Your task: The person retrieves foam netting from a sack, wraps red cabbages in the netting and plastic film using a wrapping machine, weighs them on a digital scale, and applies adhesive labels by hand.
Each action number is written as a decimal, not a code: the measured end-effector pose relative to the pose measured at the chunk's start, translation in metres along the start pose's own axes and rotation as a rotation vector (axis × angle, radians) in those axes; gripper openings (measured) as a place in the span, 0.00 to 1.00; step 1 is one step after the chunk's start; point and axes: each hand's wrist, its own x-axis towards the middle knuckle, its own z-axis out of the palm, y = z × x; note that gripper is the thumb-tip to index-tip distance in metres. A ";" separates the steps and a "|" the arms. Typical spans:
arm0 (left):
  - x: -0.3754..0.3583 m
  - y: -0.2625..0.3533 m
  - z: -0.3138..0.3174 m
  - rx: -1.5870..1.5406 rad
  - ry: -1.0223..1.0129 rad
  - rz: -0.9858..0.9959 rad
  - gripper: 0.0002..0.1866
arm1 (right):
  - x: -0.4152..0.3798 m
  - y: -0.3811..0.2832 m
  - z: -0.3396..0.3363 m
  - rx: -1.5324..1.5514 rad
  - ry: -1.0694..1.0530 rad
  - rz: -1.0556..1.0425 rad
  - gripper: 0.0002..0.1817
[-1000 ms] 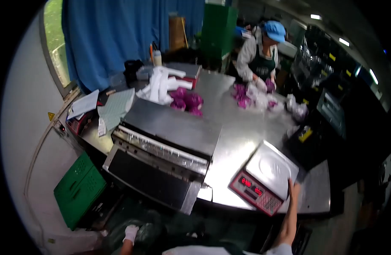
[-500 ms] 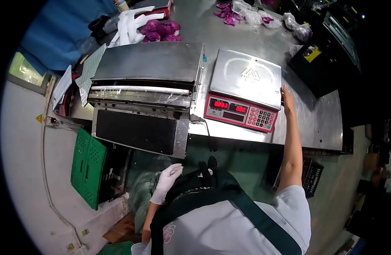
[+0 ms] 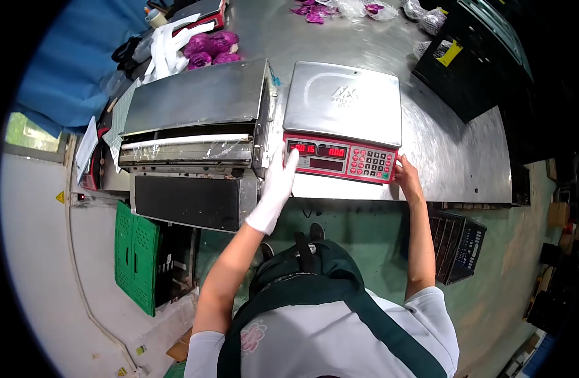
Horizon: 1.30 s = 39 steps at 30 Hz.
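A digital scale (image 3: 340, 107) with a steel pan and a red front panel lies on the steel table. Its red digits are lit. My left hand (image 3: 278, 189), in a white glove, is at the scale's left front corner. Its fingers are stretched and apart, with one over the edge of the display. At the right front corner my bare right hand (image 3: 409, 178) has its bent fingers on the scale's edge. Nothing lies on the pan. A film wrapping machine (image 3: 195, 94) with a steel cover and dark front plate is just left of my gloved hand.
Purple cabbages (image 3: 210, 47) and white strips (image 3: 166, 47) lie behind the machine. A black crate (image 3: 472, 63) stands on the table (image 3: 456, 167) at right. Below are a green crate (image 3: 135, 258) at left and another black crate (image 3: 456, 246) at right.
My left hand has risen from beside my body to the scale's left front corner. My right hand has slid down from the pan's side to the front corner. The weight digits have changed.
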 end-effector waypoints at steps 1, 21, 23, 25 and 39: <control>0.015 -0.001 0.007 0.043 0.032 0.011 0.34 | -0.002 -0.001 0.001 0.027 0.002 -0.005 0.27; 0.007 0.007 0.040 -0.508 -0.110 -0.403 0.34 | -0.014 0.002 -0.046 -0.250 0.137 -0.121 0.17; 0.016 -0.010 0.041 -0.510 -0.107 -0.387 0.34 | -0.014 0.004 -0.045 -0.223 0.157 -0.121 0.16; 0.021 -0.022 0.043 -0.511 -0.103 -0.376 0.33 | -0.012 0.005 -0.043 -0.197 0.176 -0.118 0.15; 0.030 -0.045 0.045 -0.477 -0.074 -0.285 0.34 | -0.003 0.002 -0.041 -0.376 0.311 -0.164 0.15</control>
